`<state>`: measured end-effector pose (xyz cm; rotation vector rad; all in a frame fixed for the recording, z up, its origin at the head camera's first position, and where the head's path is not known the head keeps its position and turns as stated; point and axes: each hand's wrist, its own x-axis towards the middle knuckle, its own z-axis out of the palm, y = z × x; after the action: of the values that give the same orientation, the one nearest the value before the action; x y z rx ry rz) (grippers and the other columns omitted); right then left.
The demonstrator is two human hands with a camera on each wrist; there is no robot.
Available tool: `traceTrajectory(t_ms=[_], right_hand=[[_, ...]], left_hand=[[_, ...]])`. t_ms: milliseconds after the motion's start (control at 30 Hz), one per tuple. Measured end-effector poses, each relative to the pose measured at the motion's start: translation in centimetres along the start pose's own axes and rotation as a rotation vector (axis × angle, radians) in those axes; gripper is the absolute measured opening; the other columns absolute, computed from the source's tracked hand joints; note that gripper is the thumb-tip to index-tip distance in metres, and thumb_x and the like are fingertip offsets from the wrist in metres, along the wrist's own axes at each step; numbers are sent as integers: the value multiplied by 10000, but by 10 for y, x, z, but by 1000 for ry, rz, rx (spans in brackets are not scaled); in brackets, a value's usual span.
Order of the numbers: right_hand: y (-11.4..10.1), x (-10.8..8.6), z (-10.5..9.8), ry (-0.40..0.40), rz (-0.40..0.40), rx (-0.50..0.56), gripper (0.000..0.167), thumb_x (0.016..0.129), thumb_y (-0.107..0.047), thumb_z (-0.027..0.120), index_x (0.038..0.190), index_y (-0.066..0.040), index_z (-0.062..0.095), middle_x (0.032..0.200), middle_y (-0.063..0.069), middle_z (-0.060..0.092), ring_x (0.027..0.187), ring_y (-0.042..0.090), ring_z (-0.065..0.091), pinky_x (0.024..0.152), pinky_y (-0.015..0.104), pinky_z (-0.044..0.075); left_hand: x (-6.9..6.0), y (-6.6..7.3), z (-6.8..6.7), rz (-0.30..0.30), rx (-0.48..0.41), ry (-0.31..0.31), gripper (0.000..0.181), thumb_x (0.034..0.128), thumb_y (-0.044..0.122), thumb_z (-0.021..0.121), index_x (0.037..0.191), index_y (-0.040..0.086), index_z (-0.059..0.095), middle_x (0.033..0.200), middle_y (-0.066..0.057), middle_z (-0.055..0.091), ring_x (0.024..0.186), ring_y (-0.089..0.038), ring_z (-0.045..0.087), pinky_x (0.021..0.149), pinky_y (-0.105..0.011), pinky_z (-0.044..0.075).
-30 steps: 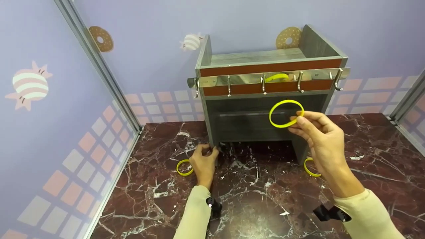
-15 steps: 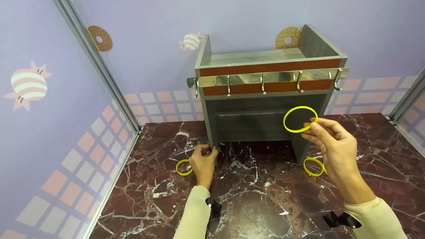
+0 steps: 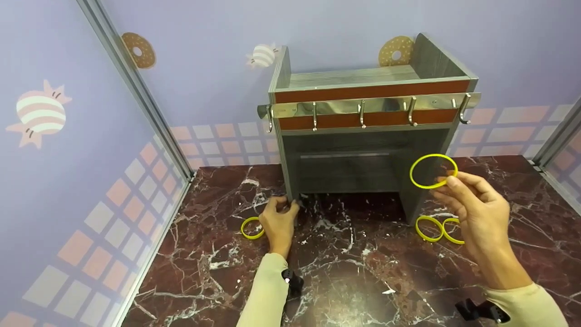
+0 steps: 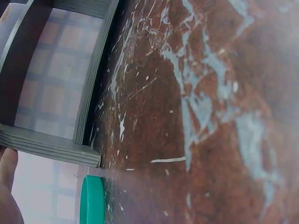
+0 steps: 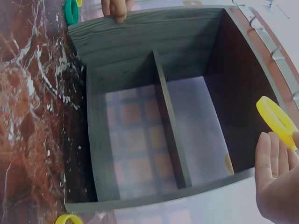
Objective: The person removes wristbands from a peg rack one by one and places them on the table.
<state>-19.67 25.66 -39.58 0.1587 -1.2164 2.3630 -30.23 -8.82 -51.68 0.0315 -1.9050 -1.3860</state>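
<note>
My left hand [image 3: 278, 227] grips the front edge of the left side panel [image 3: 287, 172] of a grey wooden shelf, low near the tabletop. In the left wrist view its fingers [image 4: 7, 165] show at the panel. With thumb and fingers, my right hand [image 3: 483, 220] pinches a thin yellow ring [image 3: 412, 175] in the air, in front of the shelf's right side. Above and to the left of that ring, a metal hook rail [image 3: 386, 105] with several hooks crosses the shelf's front. The hooks carry nothing.
A yellow ring [image 3: 243, 230] lies left of my left hand; it looks teal [image 4: 92, 200] in the left wrist view. Two touching rings [image 3: 429, 240] lie by the shelf's right leg, one partly behind my right wrist. Walls [image 3: 218, 68] stand behind and left of the marble-patterned table [image 3: 345, 277].
My right hand has moved right and down with the ring, away from the hook rail. Another ring on the table has come into view beside it. My left hand stays put.
</note>
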Motion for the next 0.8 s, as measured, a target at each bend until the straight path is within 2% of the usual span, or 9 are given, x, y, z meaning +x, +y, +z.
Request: traceTrajectory(t_ms=[433,600,800], right_hand=[[-8,3,-36,80,4,122,120,989,153,610,1087,174,675,964,274,741,787,315,756,777,398,628],[-12,7,-52,114,-11,134,122,977,158,625,1089,178,670,972,282,745,776,311,762,766,392,627],[-14,13,-77,174,-2,119,124,961,162,648,1082,164,675,952,258,756,778,302,774,750,380,625]], left_hand=[[-2,1,-2,-6,-5,-2,138,766,3,854,856,32,754,843,-114,771,748,-266,755,667,-449,615],[-2,0,-1,9,-19,3,135,770,-1,853,852,27,750,848,-132,771,757,-299,758,666,-497,614],[-2,0,-1,10,-41,2,144,758,-31,852,841,15,743,843,-138,769,751,-304,765,653,-470,624]])
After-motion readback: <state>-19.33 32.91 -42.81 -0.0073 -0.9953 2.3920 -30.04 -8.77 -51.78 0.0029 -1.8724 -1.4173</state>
